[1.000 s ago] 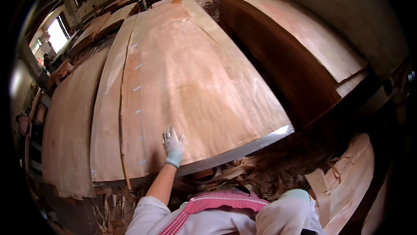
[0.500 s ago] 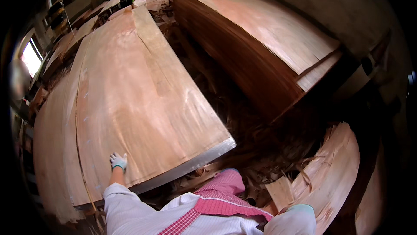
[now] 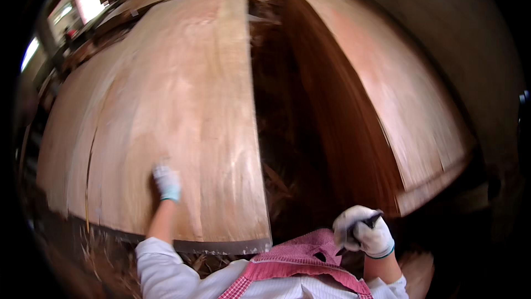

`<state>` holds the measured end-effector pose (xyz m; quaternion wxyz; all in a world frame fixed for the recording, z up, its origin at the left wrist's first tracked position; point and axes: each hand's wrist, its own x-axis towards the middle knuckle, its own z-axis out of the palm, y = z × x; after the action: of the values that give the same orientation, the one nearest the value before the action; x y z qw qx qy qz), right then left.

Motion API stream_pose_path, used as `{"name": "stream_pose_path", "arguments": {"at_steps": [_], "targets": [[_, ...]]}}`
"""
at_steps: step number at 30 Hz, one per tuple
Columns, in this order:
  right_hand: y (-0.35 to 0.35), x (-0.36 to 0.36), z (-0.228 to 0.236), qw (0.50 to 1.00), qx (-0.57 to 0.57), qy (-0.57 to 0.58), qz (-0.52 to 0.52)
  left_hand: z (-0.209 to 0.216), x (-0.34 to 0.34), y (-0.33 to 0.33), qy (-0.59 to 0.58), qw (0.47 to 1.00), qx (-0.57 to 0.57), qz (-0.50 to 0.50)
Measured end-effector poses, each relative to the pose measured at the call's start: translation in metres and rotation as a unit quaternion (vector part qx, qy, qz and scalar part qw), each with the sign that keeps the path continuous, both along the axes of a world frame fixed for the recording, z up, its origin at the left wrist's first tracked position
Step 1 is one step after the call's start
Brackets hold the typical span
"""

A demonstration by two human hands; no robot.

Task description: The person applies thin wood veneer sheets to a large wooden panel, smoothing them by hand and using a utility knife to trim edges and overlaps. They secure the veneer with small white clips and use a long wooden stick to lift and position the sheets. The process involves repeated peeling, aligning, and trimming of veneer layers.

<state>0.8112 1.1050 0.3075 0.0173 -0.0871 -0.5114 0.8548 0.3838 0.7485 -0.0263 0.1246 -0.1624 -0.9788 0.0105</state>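
Note:
My left hand (image 3: 167, 182), in a pale glove, lies on or just over the broad wood veneer sheet (image 3: 182, 89) before me; its fingers are blurred but look stretched out. Over the sheet's near right corner, beside my pink checked apron (image 3: 301, 255), my gloved right hand (image 3: 378, 239) is closed round a black tool (image 3: 370, 220). Only part of that tool shows, so its exact kind is unclear. A dark lengthwise seam (image 3: 91, 158) runs along the left part of the sheet, and a grey board edge (image 3: 221, 246) borders its near end.
To the right stands a tall stack of veneer (image 3: 398, 105) with a dark side. Between it and the sheet runs a dark gap with wood scraps (image 3: 276, 180). More scraps (image 3: 105, 255) lie at the near left. A bare wall (image 3: 431, 28) rises at the far right.
The view has swung round, so the sheet points more straight ahead. My left hand has slid farther onto the sheet. My right hand has risen into view with the black tool.

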Motion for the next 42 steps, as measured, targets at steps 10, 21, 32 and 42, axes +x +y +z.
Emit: {"name": "stream_pose_path", "arguments": {"at_steps": [10,21,32,42], "targets": [[0.212,-0.124,-0.150,0.928,0.262,-0.231,0.127,0.060,0.106,0.227,-0.042,0.980,0.195,0.017],[0.289,-0.353,-0.202,0.860,0.363,-0.144,0.328,0.053,0.191,0.242,0.019,0.912,0.224,0.344],[0.301,-0.590,-0.187,0.735,0.522,0.017,0.433,0.076,-0.024,0.332,0.104,0.895,0.287,0.326],[0.321,-0.891,-0.105,0.432,0.709,0.295,0.473,0.095,-0.064,0.276,0.130,0.871,0.174,0.440]]}}
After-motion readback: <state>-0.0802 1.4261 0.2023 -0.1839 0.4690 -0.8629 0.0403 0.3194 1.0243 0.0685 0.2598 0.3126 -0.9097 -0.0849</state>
